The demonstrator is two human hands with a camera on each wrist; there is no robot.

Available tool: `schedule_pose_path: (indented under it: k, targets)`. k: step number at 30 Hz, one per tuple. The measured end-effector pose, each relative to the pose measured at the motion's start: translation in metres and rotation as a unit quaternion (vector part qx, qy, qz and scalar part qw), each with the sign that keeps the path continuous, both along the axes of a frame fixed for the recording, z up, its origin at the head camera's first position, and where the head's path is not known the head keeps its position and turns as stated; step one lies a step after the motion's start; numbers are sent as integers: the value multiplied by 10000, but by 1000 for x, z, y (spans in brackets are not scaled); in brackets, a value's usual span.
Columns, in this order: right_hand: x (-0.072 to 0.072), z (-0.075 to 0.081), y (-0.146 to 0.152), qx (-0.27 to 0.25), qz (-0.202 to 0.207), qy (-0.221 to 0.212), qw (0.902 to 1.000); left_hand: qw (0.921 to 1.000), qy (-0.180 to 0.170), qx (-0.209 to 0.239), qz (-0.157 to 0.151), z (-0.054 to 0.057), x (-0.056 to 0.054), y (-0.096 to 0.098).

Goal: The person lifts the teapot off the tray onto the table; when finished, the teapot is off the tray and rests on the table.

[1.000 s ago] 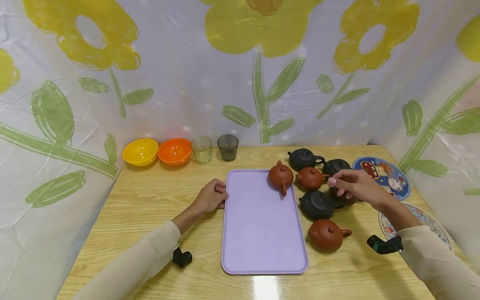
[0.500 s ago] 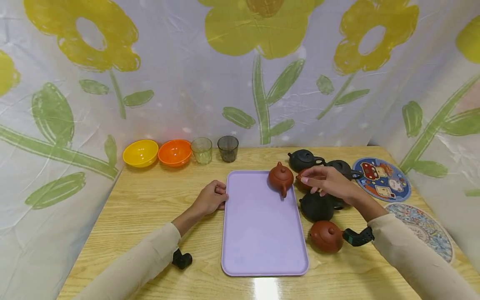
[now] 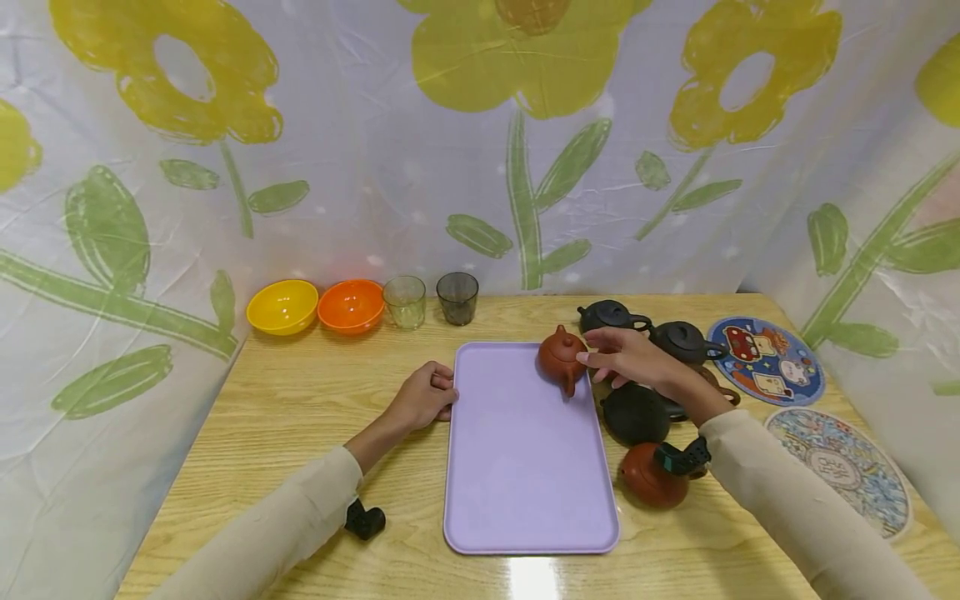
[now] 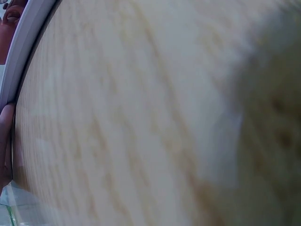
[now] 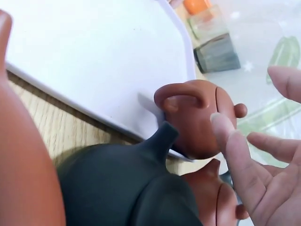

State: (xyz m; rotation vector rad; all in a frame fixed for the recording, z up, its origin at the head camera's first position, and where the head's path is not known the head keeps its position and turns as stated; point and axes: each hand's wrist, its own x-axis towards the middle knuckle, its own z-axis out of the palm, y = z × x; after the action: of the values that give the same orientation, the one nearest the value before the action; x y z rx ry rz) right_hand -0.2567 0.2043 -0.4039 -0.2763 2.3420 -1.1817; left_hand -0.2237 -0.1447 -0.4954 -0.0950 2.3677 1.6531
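A lilac tray (image 3: 528,467) lies on the wooden table, a reddish-brown teapot (image 3: 557,360) standing at its far right corner. My left hand (image 3: 420,396) grips the tray's left rim with bent fingers. Over the right rim, my right hand (image 3: 637,360) reaches beside that teapot, fingers spread and slightly bent. In the right wrist view the fingertips overlap the teapot (image 5: 193,120); whether they touch it I cannot tell. Beneath this hand another reddish-brown teapot (image 5: 207,193) is mostly hidden in the head view. A black teapot (image 3: 633,414) and a reddish-brown teapot (image 3: 651,482) stand nearer me.
Two black teapots (image 3: 682,340) stand further back right, with a partly hidden brown one (image 3: 708,377). Round patterned mats (image 3: 847,462) lie at the right. Along the back left are a yellow bowl (image 3: 282,308), an orange bowl (image 3: 351,307) and two glasses (image 3: 457,300).
My right hand has moved left from above the right-hand teapots to beside the teapot on the tray. My left hand and the tray have stayed put.
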Motion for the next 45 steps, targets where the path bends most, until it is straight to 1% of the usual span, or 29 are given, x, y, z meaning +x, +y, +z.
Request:
schedule_pose_path:
  k: [7,12,20,26,35,39,45]
  targets:
    - [-6,-5,-6,-79,159,-242,9995,10000,-1,12,-31,0,0,0]
    - [-7,-7,-11,-18,185,-305,9994,10000,-4,-15,-43,1,0,-1]
    - [-13,-8,-18,339,240,-167,9990,10000,-12,-52,-37,2,0,0]
    - [-15,-9,-24,506,317,-12,9982,10000,-19,-73,-13,3,1,0]
    - [-19,-12,-31,358,461,-5,9983,10000,-45,19,9,3,1,1]
    - [-19,-13,-30,414,387,38,9984,10000,-62,-3,-21,2,1,0]
    - [-15,-13,-26,347,328,147,9988,10000,-65,6,2,2,1,0]
